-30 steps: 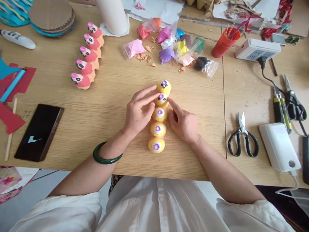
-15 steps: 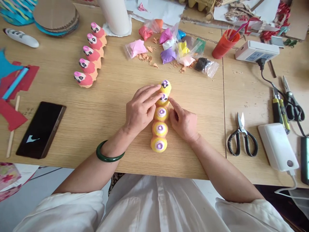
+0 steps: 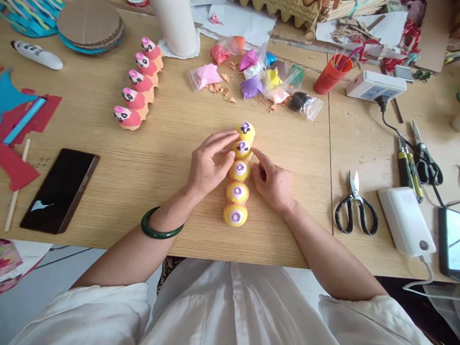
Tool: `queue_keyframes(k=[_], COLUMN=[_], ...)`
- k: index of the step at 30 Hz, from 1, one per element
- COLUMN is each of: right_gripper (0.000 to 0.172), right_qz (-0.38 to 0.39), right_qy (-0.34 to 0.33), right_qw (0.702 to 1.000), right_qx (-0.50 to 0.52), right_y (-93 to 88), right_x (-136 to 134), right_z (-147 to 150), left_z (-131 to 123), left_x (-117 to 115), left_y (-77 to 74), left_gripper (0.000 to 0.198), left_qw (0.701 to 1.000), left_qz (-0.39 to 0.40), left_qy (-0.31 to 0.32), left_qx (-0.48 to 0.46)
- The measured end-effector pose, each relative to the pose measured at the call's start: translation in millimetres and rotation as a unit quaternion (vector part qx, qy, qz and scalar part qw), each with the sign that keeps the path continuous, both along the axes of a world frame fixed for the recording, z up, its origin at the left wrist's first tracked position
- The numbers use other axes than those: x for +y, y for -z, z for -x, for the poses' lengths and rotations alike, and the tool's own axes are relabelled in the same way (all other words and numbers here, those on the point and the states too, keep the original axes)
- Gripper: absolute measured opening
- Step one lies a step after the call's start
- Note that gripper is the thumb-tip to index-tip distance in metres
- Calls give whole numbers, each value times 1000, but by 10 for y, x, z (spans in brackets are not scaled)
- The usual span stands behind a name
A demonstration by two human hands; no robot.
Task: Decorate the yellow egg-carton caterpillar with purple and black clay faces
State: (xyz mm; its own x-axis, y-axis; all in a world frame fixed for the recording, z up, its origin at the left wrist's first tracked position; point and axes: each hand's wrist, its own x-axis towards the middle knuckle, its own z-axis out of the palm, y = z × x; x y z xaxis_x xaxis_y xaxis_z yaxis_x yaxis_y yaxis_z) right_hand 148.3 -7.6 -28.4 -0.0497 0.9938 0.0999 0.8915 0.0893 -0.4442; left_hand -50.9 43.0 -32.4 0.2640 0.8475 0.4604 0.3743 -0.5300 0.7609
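Just 2 hands [image 3: 210, 167] [image 3: 273, 184] — 5 yellow egg-carton cups [image 3: 237, 191]

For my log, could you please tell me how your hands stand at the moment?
Left hand at far end of yellow caterpillar. Right hand fingertip there too. Scissors off right, not in the way.

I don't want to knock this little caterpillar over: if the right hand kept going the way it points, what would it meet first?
Most likely the second yellow cup of the painted egg-carton caterpillar: the right hand points up and left at it, fingertip almost touching, though any gap is hard to judge.
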Motion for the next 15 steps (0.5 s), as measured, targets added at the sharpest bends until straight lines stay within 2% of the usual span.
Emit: queue_keyframes(k=[9,12,13,15], right_gripper=[50,46,42,36], right_qz=[-4,-15,-16,-2], right_qy=[3,17,24,40], right_qw=[999,983,967,914], right_qx=[49,183,252,404], right_y=[21,28,22,-1], right_x=[1,29,47,92], right_z=[0,-34,-59,-127], left_z=[-30,-24,-21,-18], left_x=[41,58,56,40], left_y=[102,118,111,74], left_gripper=[45,44,43,39], left_qw=[999,999,999,999], left_qz=[51,45,35,-3], left_qy=[-10,-16,-21,-45], left_qx=[10,1,-2,2])
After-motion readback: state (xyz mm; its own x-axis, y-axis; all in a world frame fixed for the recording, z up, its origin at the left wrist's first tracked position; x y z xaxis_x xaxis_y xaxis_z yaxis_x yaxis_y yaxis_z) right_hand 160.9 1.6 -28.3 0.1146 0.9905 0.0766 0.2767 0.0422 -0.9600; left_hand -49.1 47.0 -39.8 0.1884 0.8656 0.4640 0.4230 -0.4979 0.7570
